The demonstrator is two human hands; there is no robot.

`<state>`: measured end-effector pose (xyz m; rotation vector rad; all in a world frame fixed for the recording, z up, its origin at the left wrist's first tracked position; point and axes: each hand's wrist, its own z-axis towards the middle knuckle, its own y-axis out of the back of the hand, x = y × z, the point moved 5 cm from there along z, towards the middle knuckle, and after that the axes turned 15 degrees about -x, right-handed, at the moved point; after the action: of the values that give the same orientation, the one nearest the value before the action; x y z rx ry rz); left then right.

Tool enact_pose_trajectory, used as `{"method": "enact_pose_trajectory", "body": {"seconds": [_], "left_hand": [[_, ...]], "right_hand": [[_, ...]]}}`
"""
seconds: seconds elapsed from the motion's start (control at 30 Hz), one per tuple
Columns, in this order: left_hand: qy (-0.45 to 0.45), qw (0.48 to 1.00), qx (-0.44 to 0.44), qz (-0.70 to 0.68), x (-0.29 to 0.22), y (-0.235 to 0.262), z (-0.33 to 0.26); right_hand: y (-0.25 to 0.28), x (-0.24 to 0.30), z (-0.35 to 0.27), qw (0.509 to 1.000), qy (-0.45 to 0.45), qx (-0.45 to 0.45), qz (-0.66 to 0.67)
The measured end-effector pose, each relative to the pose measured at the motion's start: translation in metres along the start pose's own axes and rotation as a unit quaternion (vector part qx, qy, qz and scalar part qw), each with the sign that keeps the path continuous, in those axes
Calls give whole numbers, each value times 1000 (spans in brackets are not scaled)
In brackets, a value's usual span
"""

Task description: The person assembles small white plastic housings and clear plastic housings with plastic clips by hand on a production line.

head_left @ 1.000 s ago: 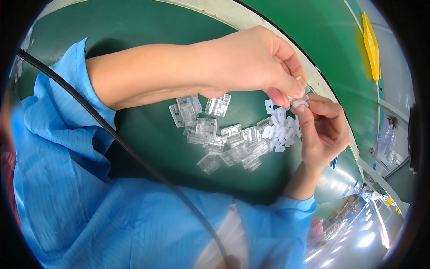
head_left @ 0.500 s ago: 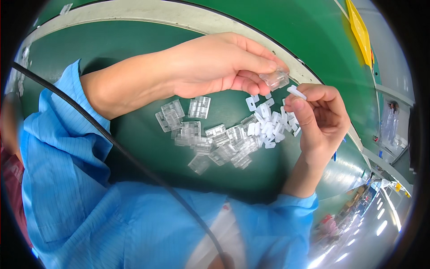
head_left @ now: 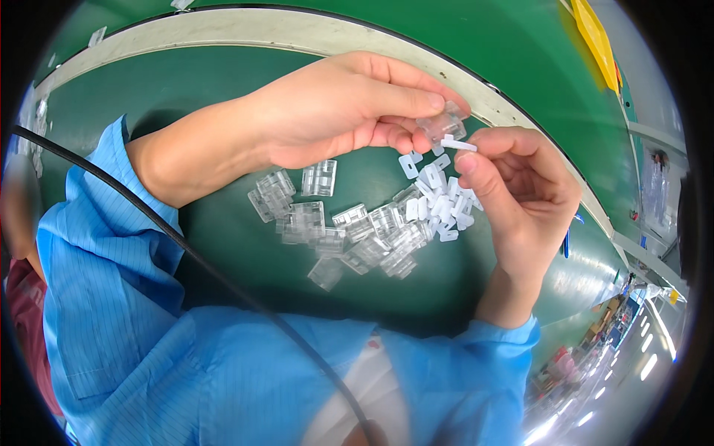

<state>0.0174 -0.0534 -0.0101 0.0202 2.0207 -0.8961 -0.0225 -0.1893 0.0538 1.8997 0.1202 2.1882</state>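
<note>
passable over green mat (head_left: pixel 439 301) between clear pieces (head_left: pixel 385 221) and blue jacket (head_left: pixel 260 379) | passable along strip between left forearm (head_left: pixel 212 141) and pale rim (head_left: pixel 223 30) | blocked mid-mat by clear pieces, running into white tabs (head_left: pixel 442 199) at right | blocked beyond tabs by left hand (head_left: pixel 349 104) with held clear piece (head_left: pixel 448 123), right hand (head_left: pixel 529 182) with held white tab (head_left: pixel 460 144) | crossed lower left by black cable (head_left: pixel 223 280)

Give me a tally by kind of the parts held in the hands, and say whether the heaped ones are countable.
Clear plastic piece, in the left hand: 1
White tab, in the right hand: 1
Total held: 2
The clear heap and white heap overlap too much for a sure count.
</note>
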Motion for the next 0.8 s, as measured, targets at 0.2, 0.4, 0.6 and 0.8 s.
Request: {"method": "enact_pose_trajectory", "body": {"seconds": [0.2, 0.4, 0.6, 0.8], "left_hand": [[-28, 1000, 0, 11, 1, 1, 0], [-64, 996, -26, 57, 0, 0, -2], [-105, 989, -47, 91, 0, 1, -1], [-123, 985, -62, 102, -1, 2, -3]], "right_hand": [[1, -1, -1, 998, -32, 8, -59], [1, -9, -1, 994, -98, 7, -49], [0, -15, -1, 990, -137, -7, -14], [0, -17, -2, 994, -97, -42, -40]]}}
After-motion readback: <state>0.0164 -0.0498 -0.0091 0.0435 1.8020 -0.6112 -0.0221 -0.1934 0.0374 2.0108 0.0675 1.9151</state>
